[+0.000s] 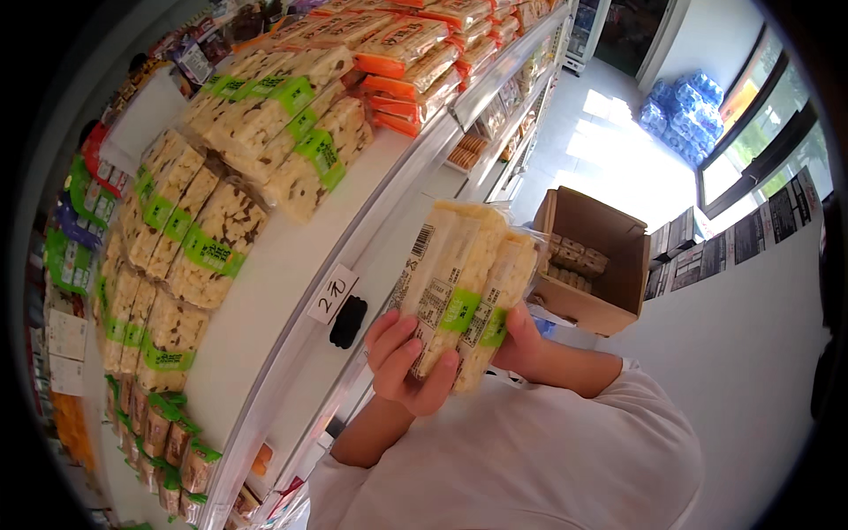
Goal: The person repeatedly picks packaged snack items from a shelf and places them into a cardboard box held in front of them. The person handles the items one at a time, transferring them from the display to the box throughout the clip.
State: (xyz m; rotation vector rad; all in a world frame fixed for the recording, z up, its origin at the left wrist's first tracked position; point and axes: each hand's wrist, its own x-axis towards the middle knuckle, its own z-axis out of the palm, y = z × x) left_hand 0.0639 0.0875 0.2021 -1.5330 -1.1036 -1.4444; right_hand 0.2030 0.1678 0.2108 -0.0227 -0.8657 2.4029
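Close in front of my chest, both hands hold a small stack of clear-wrapped puffed-grain snack packs [473, 274] with green label bands. My left hand [406, 362] is closed on their lower left side, fingers wrapped over the lower end. On the right side, my right hand [521, 343] grips the packs; some of its fingers are hidden behind them. To the left, similar snack packs with dark flecks [208, 238] stand in rows on a white shelf [305, 230]. A handwritten price tag [334, 294] hangs on the shelf edge beside the held packs.
An open cardboard box [596, 305] with more packs inside stands just beyond my right hand. Orange-wrapped packs [402, 49] are piled at the shelf's far end. Blue-wrapped bottles [685, 115] are stacked by the window. Green-ended small packs [168, 442] lie at the near shelf end.
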